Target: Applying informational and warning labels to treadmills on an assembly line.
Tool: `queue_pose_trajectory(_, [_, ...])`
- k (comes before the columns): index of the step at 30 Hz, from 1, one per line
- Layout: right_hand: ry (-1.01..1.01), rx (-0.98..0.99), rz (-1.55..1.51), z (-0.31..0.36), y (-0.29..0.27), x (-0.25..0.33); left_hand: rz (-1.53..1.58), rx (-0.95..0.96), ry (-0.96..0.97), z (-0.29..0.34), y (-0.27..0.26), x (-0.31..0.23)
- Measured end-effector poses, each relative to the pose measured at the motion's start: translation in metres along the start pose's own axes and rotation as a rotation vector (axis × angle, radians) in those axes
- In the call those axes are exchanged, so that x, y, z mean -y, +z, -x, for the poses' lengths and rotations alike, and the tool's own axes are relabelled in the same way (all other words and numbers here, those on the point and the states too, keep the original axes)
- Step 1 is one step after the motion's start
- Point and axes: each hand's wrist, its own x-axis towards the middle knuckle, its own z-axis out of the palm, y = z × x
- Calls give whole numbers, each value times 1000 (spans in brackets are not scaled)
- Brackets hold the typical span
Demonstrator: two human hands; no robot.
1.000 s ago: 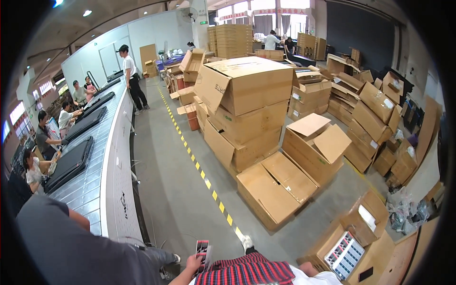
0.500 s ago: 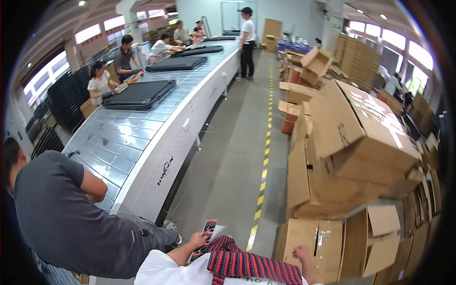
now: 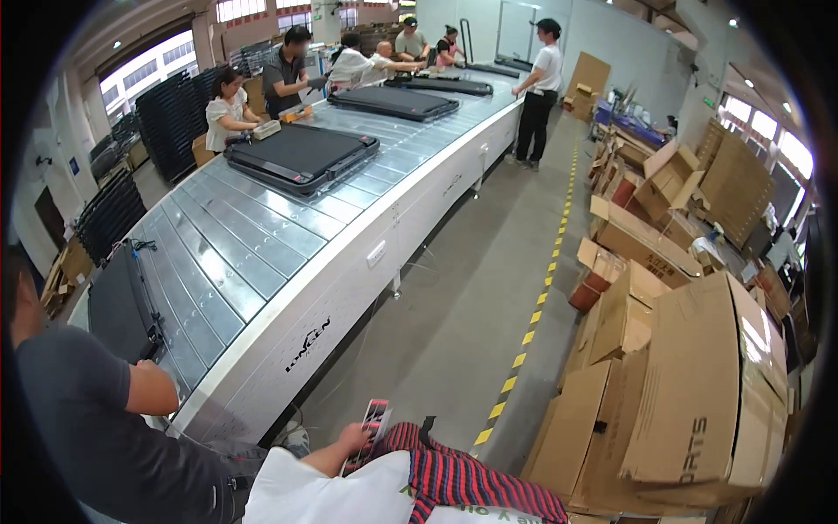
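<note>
My left hand (image 3: 353, 437) is closed around printed sheets (image 3: 376, 417) at the bottom middle, with red, black and white patches on the top one. They look like label sheets, though the print is too small to make out. Just to their right, a red-and-navy striped cloth (image 3: 467, 479) hangs at my front over a white garment (image 3: 327, 493). My right hand has dropped out of the picture. At the lower left, a co-worker in a dark grey shirt (image 3: 74, 410) leans over a flat black panel (image 3: 127, 310) on the conveyor.
The slatted metal conveyor (image 3: 253, 236) runs away on the left, carrying several black panels (image 3: 301, 157). Several people stand along its far side, and one in a white shirt (image 3: 546, 79) on the near side. A yellow-black floor line (image 3: 534, 323) borders stacked cardboard boxes (image 3: 681, 393) on the right.
My view has swung left, showing more of the conveyor and the black panel near the co-worker. My right hand has left the picture. My left hand still holds the sheets.
</note>
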Motion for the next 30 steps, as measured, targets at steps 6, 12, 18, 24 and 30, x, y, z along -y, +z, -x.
queue_pose_trajectory(6, [121,-65,-37,-70,-55,99,12,-6,97,-113,-50,-119])
queue_pose_trajectory(12, [54,-30,-116,-199,-133,160,107,56,8,-198,-30,-166])
queue_pose_trajectory(18, [203,-16,-407,-284,-229,327,69,-37,-83,-279,-56,-211])
queue_pose_trajectory(24, [-65,50,-230,-432,-268,464,623,-387,-110,-391,-122,-292])
queue_pose_trajectory(30, [-87,367,-405,-509,-249,631,1283,-408,-11,-495,-246,-393])
